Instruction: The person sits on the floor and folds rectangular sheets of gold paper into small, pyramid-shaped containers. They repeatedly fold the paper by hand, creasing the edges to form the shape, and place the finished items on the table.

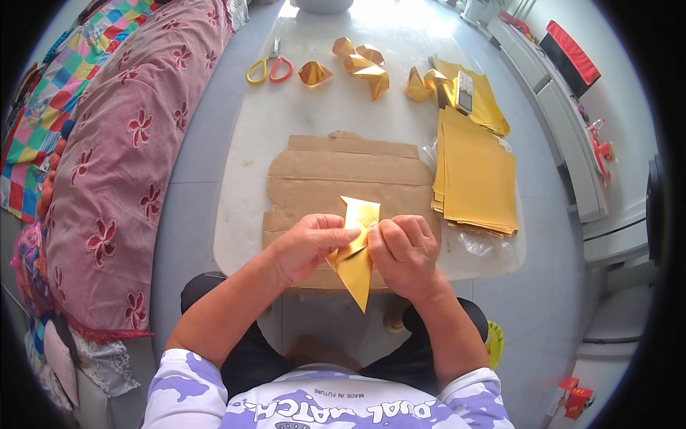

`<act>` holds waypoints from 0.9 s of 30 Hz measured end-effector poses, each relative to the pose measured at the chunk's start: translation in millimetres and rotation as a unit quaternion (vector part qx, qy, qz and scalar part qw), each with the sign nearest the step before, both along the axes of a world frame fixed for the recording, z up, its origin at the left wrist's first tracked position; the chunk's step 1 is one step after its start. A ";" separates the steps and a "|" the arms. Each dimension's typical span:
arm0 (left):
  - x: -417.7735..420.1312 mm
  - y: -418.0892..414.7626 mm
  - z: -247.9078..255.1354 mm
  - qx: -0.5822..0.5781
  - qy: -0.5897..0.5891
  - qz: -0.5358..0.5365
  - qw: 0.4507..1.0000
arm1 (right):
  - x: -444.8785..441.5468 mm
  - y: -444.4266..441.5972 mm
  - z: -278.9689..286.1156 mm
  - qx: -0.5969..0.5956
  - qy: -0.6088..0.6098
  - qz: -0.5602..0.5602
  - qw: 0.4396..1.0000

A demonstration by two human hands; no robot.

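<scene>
Between my two hands is a partly folded sheet of gold paper (360, 271), its lower end coming to a sharp point toward me. My left hand (313, 244) pinches its left side, thumb lying across the front. On the right edge, my right hand (404, 252) grips the paper with fingers curled in. A flattened piece of brown cardboard (348, 166) lies on the table beneath and beyond the hands. To its right sits a stack of flat gold paper sheets (477, 177).
Folded gold paper pieces (364, 64) stand farther back on the pale table (246, 177), with another piece (314, 73) beside red-and-yellow-handled scissors (270, 67). A small handheld device with buttons (464, 92) rests on more gold sheets (485, 102). A cloth-covered sofa (123, 161) runs along the left.
</scene>
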State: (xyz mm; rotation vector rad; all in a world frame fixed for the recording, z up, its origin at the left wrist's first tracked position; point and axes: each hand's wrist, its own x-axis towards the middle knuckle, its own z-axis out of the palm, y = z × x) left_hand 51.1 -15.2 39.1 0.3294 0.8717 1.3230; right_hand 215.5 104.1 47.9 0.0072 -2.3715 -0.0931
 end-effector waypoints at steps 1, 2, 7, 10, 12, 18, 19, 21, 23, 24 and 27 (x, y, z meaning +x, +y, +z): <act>1.1 0.6 -1.1 0.000 -0.009 -0.006 1.000 | -0.7 -1.0 -1.3 0.003 -0.003 0.003 1.000; 1.8 1.0 -3.0 0.001 -0.017 -0.012 1.000 | -1.5 -2.0 -2.3 0.006 -0.005 0.007 1.000; 3.9 -0.2 -9.5 -0.013 -0.047 0.002 0.999 | -4.3 -6.3 -3.5 -0.051 0.017 0.016 0.998; 3.9 -1.4 -7.9 -0.003 -0.020 0.024 1.000 | -5.2 -7.2 -7.3 -0.219 0.043 -0.004 0.975; 3.0 -1.7 -7.7 0.001 -0.011 0.024 1.000 | -3.3 -12.0 -7.8 -0.373 0.042 -0.029 0.926; 6.3 -0.8 -5.4 0.017 0.050 0.043 0.998 | 1.8 -5.2 6.4 -0.800 -0.082 0.032 0.593; 6.6 -0.5 -5.4 0.020 0.063 0.043 0.997 | 2.1 -5.2 5.2 -0.804 -0.081 0.039 0.587; 7.5 0.6 -4.8 0.025 0.100 0.037 0.994 | 2.1 -5.7 1.3 -0.812 -0.080 0.055 0.576; 8.4 1.6 -5.1 0.035 0.133 0.032 0.990 | 1.9 -6.2 2.5 -0.810 -0.092 0.035 0.579; 8.8 1.8 -5.5 0.043 0.147 0.030 0.988 | 1.9 -6.5 3.1 -0.809 -0.097 0.025 0.580; 11.2 2.8 -2.0 0.057 0.181 0.030 0.981 | 4.3 -3.3 -2.4 -0.798 -0.083 0.026 0.596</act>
